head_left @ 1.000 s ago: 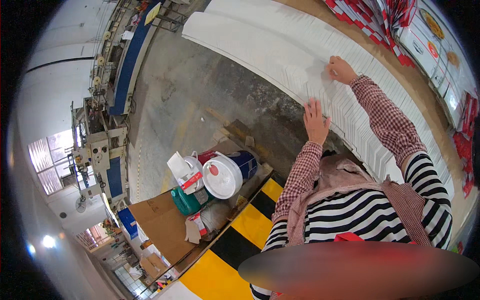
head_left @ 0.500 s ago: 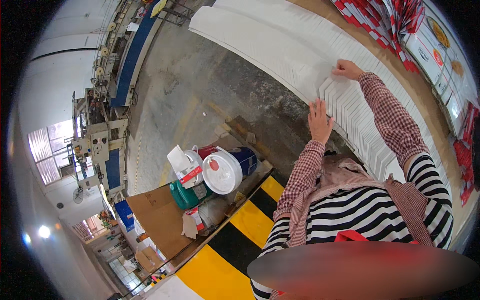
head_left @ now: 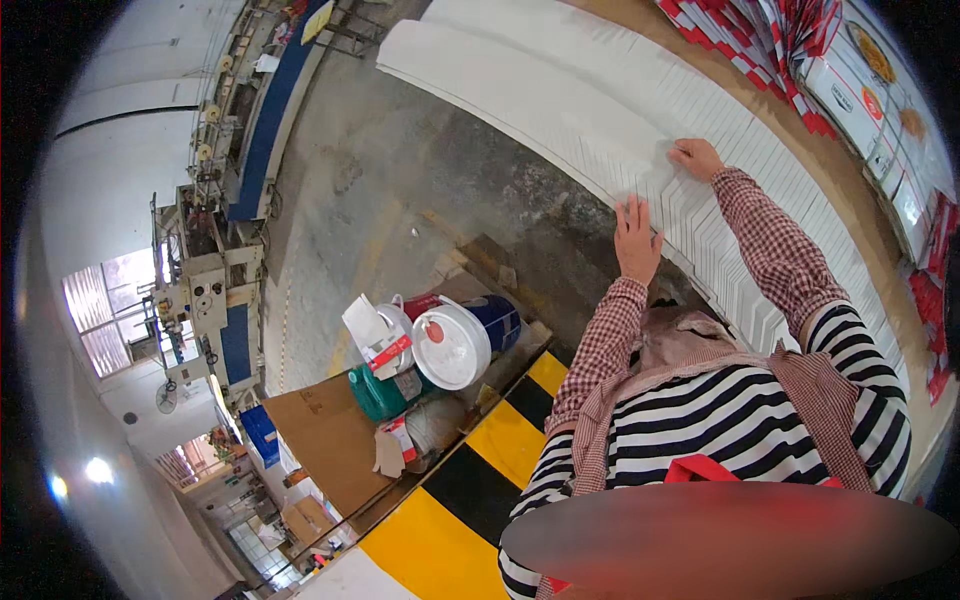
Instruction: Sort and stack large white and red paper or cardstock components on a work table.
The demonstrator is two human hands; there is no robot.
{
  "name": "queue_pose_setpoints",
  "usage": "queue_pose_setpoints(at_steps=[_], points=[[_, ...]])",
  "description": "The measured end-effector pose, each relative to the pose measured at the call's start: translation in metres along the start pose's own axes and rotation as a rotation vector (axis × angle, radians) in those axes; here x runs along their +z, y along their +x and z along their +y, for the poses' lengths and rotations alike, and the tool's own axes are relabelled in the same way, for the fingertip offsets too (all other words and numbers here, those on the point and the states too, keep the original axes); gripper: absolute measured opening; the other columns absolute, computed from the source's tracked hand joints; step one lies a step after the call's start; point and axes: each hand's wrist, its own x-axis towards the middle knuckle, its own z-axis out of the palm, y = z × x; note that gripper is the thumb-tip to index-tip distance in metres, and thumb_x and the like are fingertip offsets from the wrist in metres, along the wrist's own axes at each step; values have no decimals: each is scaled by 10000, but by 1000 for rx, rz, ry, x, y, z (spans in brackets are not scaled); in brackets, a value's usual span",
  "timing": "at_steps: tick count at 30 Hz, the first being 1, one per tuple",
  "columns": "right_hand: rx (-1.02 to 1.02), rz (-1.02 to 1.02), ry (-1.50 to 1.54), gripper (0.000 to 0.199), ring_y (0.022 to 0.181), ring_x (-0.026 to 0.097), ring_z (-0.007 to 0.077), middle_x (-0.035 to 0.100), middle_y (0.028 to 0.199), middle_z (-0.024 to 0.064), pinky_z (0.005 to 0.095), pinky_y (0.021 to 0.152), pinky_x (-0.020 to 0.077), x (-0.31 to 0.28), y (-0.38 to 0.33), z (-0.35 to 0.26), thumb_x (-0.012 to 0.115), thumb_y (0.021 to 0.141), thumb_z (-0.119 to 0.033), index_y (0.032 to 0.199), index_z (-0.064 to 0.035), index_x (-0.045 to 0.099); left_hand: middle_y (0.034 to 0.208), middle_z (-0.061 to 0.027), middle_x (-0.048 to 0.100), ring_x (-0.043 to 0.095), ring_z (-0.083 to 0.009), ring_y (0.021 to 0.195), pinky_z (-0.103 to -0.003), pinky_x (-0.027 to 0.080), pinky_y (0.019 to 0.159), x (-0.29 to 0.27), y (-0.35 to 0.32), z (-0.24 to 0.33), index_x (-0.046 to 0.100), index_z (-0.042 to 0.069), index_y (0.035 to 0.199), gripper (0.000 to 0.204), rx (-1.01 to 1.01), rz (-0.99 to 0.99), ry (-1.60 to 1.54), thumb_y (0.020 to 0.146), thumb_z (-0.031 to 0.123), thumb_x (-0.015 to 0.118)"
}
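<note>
While sheets (head_left: pixel 620 125) overlie tabletop (head_left: pixel 828 165) (brown), machinery (head_left: pixel 207 290) beyond.

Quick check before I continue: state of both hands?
Left hand: open, at the edge of the sheets.
Right hand: curled over the sheets; grip cannot be told.

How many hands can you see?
2. The left hand, fingers spread, is at the floor-side edge of the overlapping white paper-like sheets; the right hand, fingers curled, is over them, farther right. No others show.
</note>
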Motion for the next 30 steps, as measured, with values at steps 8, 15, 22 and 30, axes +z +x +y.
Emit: queue_pose_setpoints(at_steps=[8,15,22,30], points=[[38,194,206,200,574,486,154,512,619,85,293,548,388,-13,-16,-16,609,761,-203,752,-12,549,1430,-92,97,101,-338,1301,-464,308,955,-5,0,2,198,57,1351,656,-48,-143,80,836,301,523],[108,-74,390,294,591,434,77,506,633,11,243,548,377,-39,-35,5,520,844,-273,745,0,565,1429,-102,98,98,-349,1299,-467,291,962,-3,0,-2,189,25,1346,660,-75,-120,24,842,311,505],[137,-81,58,399,604,515,256,563,653,126,354,584,399,-12,-56,32,446,856,-366,731,-8,568,1419,-136,111,96,-395,1285,-467,264,975,-2,2,0,209,-10,1329,674,-41,-99,1,826,306,527],[230,-45,-84,429,739,569,308,595,768,167,392,654,427,-8,-52,21,420,848,-412,799,-32,612,1417,-148,113,101,-393,1284,-474,235,988,-3,3,6,221,-27,1320,729,-43,-119,86,802,361,556]])
